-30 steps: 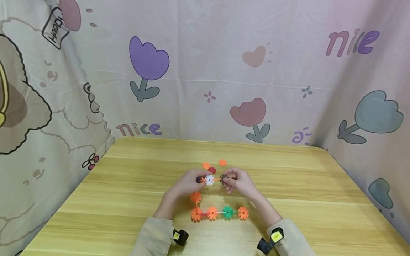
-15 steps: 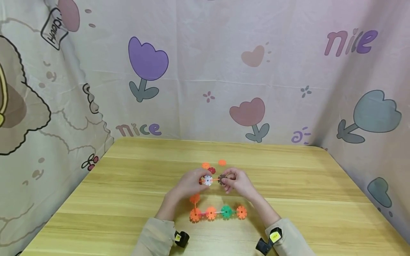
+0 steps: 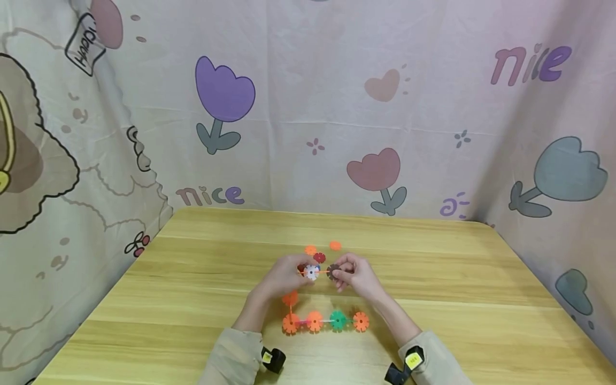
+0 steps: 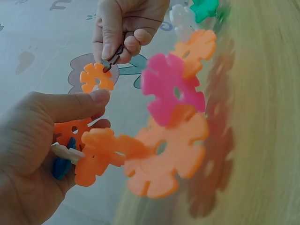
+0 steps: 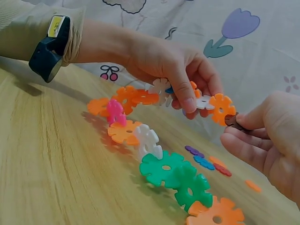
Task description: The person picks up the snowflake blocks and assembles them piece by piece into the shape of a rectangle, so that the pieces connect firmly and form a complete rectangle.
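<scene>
A chain of flower-shaped interlocking plastic discs runs from the table up into my left hand [image 3: 284,275]. My left thumb and fingers grip it near a white disc [image 5: 204,102], with a blue disc [image 4: 61,166] partly hidden by the palm. Just beyond the white disc stands an orange disc [image 5: 221,108]. My right hand [image 3: 358,279] pinches a brown disc [image 5: 233,123] between thumb and fingers, and its edge meets that orange disc. Lower in the chain are a pink disc [image 4: 171,86], green discs [image 5: 164,169] and an orange end disc [image 3: 361,322].
Several loose discs lie flat behind the hands, among them a red one [image 3: 320,258], a purple one [image 5: 194,151] and an orange one [image 3: 335,245]. The wooden table [image 3: 192,299] reaches back to a printed cloth [image 3: 308,107].
Both hands and the chain have shifted slightly left. The left fingers have moved on the chain, and the dark disc seen beside the white one now shows less. The right hand keeps its pinch.
</scene>
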The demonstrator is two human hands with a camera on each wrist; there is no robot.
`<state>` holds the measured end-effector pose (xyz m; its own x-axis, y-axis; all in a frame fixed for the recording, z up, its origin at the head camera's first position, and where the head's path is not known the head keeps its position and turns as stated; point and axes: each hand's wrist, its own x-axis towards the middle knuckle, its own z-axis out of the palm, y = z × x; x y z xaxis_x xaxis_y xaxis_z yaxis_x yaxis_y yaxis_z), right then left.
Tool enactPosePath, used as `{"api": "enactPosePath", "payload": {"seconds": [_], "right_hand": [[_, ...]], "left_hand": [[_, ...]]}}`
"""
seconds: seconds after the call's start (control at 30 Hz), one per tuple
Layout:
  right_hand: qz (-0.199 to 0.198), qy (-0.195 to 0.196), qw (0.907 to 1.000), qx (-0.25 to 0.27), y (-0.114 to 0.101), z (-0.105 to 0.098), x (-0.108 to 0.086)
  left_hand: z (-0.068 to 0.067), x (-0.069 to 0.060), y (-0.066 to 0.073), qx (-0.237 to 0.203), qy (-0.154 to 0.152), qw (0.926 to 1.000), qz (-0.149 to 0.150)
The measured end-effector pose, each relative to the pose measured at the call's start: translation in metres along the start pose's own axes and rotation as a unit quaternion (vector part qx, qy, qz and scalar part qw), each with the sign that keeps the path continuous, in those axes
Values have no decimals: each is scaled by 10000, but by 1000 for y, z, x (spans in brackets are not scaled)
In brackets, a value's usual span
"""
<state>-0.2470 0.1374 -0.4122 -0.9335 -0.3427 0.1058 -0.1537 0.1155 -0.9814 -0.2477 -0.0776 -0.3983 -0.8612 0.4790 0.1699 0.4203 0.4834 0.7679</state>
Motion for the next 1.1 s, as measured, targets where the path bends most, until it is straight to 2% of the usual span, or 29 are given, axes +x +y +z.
{"api": "enactPosePath", "payload": {"seconds": [0.2,0.37,0.73,0.9,1.1], "right_hand": [[59,-35,9995,314,3,-1,-2],[79,-72,9989,452,3,-1,-3],[25,-61,9998,212,2,5,-2],[157,-135,9998,24,4,2,-1],[299,-189,9992,-165,8,-9,0]], "left_hand": [[1,0,0,-244,-96,9996,77],[1,1,-2,-373,-139,9992,-78],[1,0,-2,-254,-165,9994,-139],[0,-1,-3,-123,-268,9994,-170],[1,-1,-5,1,-350,9994,-47]]}}
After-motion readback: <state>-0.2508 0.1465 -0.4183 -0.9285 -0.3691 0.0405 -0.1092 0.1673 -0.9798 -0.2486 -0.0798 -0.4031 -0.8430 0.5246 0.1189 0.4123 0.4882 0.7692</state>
